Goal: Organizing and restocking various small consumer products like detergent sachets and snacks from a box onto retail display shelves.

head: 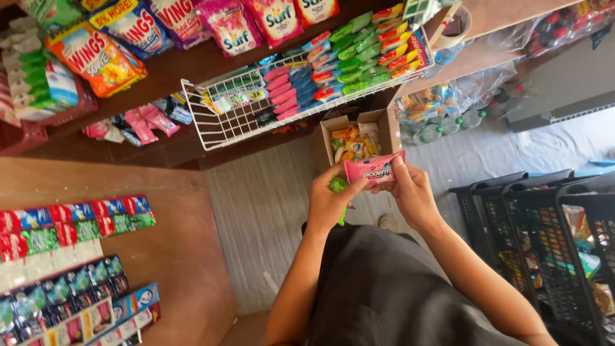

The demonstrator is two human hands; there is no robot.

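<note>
Pink soap bar [375, 168]: a small wrapped block, held level in the air just above and in front of the cardboard box [359, 138], between both of the person's hands.
Right hand [413, 195]: closed on the bar's right end, thumb on top, fingers curled underneath.
Left hand [330, 202]: fingertips pinch the bar's left end; the same hand also clasps a green packet [337, 187] against the palm, though how much of that packet there is I cannot tell, as the fingers hide most of it.
Handling, as a judgement: light and stiff, a firm brick that will not bend; the glossy wrapper looks slippery, so a hold across the two short ends or the flat faces seems safest. Not fragile, but the corners could dent if dropped.
Cardboard box: open flaps, matte brown, standing on the floor below the bar, with yellow and orange packets inside.
Wire basket [211, 115]: white coated wire, tilted, above and left of the box, carrying rows of pink, blue, green and red bars.
Shelves [173, 150]: dark brown wood, left of the box, bearing soft crinkly detergent pouches.
Black crates [544, 211]: rigid plastic lattice, right of the box.
Floor [262, 211]: pale, finely ribbed covering around the box.
</note>
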